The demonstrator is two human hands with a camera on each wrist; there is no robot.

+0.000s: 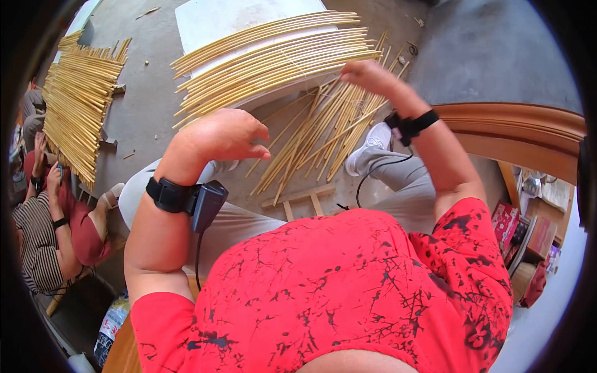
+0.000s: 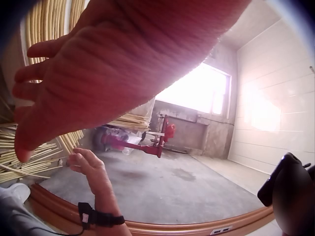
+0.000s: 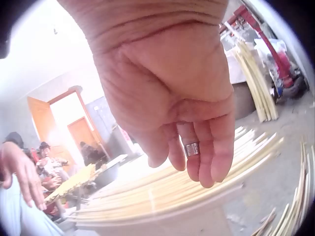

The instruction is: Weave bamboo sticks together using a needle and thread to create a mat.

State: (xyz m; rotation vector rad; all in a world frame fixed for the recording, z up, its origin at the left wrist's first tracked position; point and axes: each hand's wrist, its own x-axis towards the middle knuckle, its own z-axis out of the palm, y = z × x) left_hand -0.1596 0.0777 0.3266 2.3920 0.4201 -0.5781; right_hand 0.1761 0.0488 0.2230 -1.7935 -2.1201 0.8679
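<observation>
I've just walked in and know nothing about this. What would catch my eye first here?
Probably the bright red shirt, filling the bottom of the head view. Above it in that view, many yellow sticks lie side by side on a white surface, with a messier pile just below. The right wrist view shows a ring on the right hand.

The person's left grip (image 2: 93, 81) looms across the upper view, fingers apart, in front of pale sticks (image 2: 45, 22). Below it hangs the right grip (image 2: 92, 171) (a black strap (image 2: 107, 219) rounds the wrist), with a red metal stand (image 2: 152, 149) and a bright window (image 2: 189, 93) beyond.
</observation>
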